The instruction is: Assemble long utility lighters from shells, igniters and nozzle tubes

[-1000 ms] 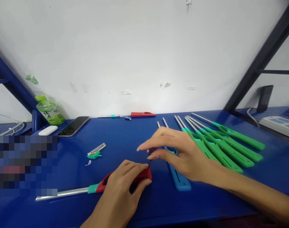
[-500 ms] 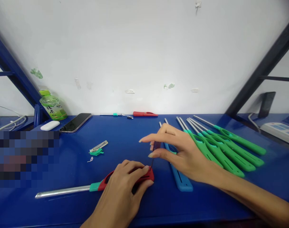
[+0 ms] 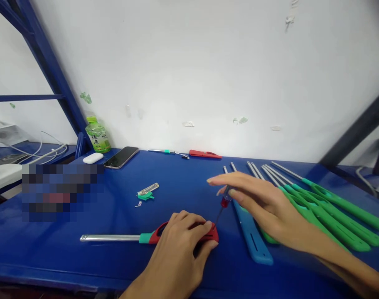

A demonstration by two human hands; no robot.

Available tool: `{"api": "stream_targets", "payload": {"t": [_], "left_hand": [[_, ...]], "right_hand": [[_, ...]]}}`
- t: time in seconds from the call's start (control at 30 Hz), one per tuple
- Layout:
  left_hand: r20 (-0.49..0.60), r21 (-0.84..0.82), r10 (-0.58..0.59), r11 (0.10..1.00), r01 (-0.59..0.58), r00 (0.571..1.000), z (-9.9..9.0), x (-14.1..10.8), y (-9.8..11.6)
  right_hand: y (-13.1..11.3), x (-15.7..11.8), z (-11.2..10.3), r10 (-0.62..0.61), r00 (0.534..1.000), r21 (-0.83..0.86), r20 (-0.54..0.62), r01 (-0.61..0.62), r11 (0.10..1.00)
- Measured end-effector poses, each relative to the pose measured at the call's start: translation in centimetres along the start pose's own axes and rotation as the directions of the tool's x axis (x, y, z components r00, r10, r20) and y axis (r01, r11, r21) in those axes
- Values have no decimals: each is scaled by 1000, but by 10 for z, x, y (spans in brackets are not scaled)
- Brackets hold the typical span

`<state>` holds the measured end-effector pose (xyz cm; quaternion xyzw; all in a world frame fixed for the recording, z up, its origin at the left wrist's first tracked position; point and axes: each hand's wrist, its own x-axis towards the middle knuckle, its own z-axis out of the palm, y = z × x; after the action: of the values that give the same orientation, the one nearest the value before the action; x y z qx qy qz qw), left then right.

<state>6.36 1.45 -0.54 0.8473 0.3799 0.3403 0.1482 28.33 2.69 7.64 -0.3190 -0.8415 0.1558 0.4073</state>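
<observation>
My left hand is wrapped over the handle of a red lighter lying on the blue table, its long metal tube pointing left. Between the fingertips of my right hand is a small screwdriver with a red and clear handle. The screwdriver leans, and its thin shaft reaches down to the end of the red handle. Close to my right hand lies a blue lighter. Several green lighters lie beyond it, partly hidden by my right hand and forearm.
A clear part and a teal piece lie left of centre. Along the wall are a green bottle, a phone, a white case, a metal rod with wires and a red shell.
The whole view has swung left, so things appear further right. The screwdriver is more visible under my right fingers, tilted, with its shaft still at the red handle.
</observation>
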Motion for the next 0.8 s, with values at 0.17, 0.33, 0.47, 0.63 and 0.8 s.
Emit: {"api": "stream_targets", "payload": {"t": [0.17,0.33,0.47,0.63,0.8], "left_hand": [[0,10,19,1000,-19,1000,-1,-3,1],[23,135,57,989,-59,998,-3,-10,-7],[46,180,92,979,-99,995,-1,-13,-14],[-12,125,127,984,-125,992,3,-12,-18],[-29,113,147,983,-143,989,3,-13,-18]], "right_hand": [[0,2,9,-54,989,-26,-136,51,998],[-4,3,7,-3,998,-60,-64,0,998],[-7,2,11,17,992,72,-127,-8,997],[-19,-10,21,40,971,-90,-236,-63,994],[-27,-15,35,144,969,114,-203,-123,986]]}}
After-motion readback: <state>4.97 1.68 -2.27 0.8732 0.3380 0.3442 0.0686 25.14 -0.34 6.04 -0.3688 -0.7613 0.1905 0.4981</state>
